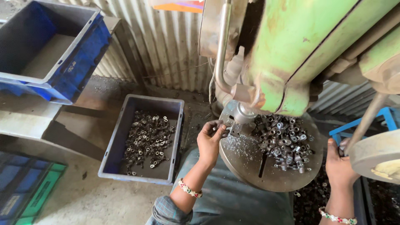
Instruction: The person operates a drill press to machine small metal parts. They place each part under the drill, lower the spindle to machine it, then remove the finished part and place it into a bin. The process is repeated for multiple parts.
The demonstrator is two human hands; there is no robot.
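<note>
My left hand [210,139] rests at the left edge of a round steel machine table [246,164], fingers pinched on a small metal part under the spindle [241,111] of a green drill press [300,54]. A heap of small metal parts [285,141] lies on the table's right half. My right hand [339,162] is closed around the lower end of the machine's feed lever [366,121]. Both wrists wear beaded bracelets.
A grey-blue crate [141,175] with several small metal pieces stands on the floor at left. An empty blue crate [79,71] sits on a bench at upper left. Another blue-green crate [25,191] is at lower left. Corrugated sheet wall behind. More parts lie in a bin [310,200] at lower right.
</note>
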